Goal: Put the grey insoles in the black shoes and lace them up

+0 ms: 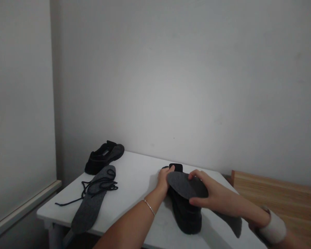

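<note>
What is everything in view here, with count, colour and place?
Table: 1, white, lower centre
Shoes: 2, black, one at the table's far left, the other on its right
Insoles: 2, grey, one lying left, the other held above the right-hand shoe
Lace: count unclear, black, tangled on the left insole
Board: 1, wood-brown, right
Wall: 1, pale grey, behind
Panel: 1, pale, left
Bracelet: 1, silvery, left wrist
Band: 1, whitish, right wrist
Hands: 2, bare, left at the shoe, right gripping the insole

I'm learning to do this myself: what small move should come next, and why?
Probably tip the front end of the held insole down into the black shoe: the right hand pinches it above the shoe, its other end sticking out beyond that hand, while the left hand holds the shoe near its tongue.
</note>
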`<action>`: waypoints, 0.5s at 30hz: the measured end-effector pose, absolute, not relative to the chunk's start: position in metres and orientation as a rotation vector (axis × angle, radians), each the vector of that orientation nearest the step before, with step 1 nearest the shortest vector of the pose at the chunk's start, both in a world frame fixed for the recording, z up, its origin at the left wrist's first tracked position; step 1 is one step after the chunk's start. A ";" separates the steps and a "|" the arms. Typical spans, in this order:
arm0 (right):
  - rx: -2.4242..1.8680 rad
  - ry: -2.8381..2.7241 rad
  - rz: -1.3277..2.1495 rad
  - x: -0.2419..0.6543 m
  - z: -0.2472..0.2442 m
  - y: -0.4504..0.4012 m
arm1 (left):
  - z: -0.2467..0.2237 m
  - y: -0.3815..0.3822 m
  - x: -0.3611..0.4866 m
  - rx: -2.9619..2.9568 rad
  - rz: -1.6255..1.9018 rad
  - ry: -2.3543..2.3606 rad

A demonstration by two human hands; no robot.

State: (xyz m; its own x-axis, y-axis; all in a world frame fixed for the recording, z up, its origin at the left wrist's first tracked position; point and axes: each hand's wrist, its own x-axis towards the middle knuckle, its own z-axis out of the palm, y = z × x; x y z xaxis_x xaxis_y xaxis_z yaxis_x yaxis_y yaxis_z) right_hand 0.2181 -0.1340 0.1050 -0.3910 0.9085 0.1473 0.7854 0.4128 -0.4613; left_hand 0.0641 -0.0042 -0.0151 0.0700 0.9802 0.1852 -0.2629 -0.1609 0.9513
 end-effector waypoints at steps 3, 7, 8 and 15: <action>-1.477 -2.452 0.352 0.223 0.102 -0.143 | -0.011 -0.008 0.060 1.188 1.404 0.835; -1.559 -2.377 0.128 0.216 0.111 -0.145 | -0.005 -0.014 0.054 1.257 1.401 0.723; -1.568 -2.335 0.195 0.213 0.115 -0.145 | -0.004 -0.015 0.053 1.271 1.390 0.700; -1.403 -1.634 1.293 0.199 0.111 -0.127 | 0.005 -0.021 0.046 1.277 1.218 0.495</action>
